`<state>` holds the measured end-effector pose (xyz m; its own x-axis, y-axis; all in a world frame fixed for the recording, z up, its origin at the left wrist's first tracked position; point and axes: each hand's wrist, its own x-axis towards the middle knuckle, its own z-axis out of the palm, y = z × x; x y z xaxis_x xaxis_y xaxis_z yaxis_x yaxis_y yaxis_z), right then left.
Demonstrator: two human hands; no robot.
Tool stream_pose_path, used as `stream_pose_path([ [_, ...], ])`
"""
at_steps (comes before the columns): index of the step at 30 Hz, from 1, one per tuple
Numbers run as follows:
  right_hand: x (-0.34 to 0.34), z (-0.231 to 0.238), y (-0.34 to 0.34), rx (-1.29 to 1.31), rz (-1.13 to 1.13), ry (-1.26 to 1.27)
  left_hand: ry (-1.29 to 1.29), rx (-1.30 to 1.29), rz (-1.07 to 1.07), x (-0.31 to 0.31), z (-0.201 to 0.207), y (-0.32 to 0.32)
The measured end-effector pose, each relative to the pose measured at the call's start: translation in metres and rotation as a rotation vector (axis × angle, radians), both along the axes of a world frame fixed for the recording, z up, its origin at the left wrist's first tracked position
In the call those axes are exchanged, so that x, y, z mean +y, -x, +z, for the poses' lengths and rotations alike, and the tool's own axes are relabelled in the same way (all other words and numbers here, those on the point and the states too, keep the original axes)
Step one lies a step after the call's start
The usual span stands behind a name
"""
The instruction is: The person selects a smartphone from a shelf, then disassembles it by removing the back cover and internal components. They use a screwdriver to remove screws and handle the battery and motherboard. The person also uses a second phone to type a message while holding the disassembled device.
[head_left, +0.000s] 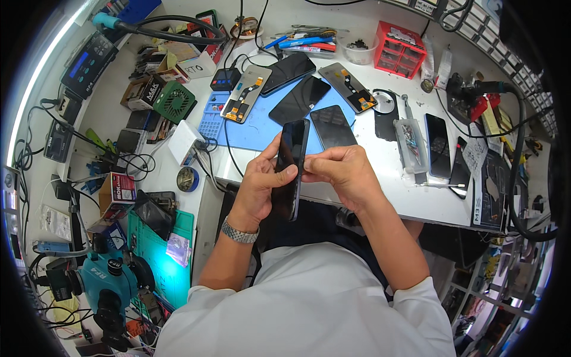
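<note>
A dark smartphone (291, 156) is held upright over the bench's front edge, its screen turned toward the left. My left hand (262, 181) grips it, with the thumb across the screen and the fingers behind. At the phone's right side edge, my right hand (339, 172) has thumb and forefinger pinched together; whatever is between them is too small to make out. Beyond the hands, a black phone screen (299, 100) and another dark screen (333, 127) lie on the blue mat (238, 138). Two display panels with exposed flex cables, one left (247, 94) and one right (350, 88), show their backs.
A clear box of small parts (410, 146) and two phones lie at the right. Behind stand a red drawer cabinet (399, 50) and a tub (358, 49). At left are a green fan (176, 101), a white box (185, 141), loose cables and a teal microscope (110, 276).
</note>
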<state>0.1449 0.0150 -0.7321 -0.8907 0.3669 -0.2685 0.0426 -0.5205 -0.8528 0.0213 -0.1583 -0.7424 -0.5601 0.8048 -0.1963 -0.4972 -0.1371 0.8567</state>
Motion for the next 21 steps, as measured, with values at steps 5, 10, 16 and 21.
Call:
stream_pose_path([
  [5,-0.001,-0.004,0.002,0.000,-0.025,-0.007,0.025,0.080,0.034,0.004,0.008,-0.006],
  [10,0.000,-0.002,0.002,-0.002,-0.044,-0.030,-0.010,0.161,0.050,0.007,0.008,-0.008],
  [16,0.001,-0.001,-0.001,0.022,-0.061,-0.019,0.004,0.167,0.026,0.008,0.012,-0.007],
  [21,0.002,-0.004,-0.002,0.046,-0.058,0.035,0.014,0.148,0.018,0.007,0.013,-0.007],
])
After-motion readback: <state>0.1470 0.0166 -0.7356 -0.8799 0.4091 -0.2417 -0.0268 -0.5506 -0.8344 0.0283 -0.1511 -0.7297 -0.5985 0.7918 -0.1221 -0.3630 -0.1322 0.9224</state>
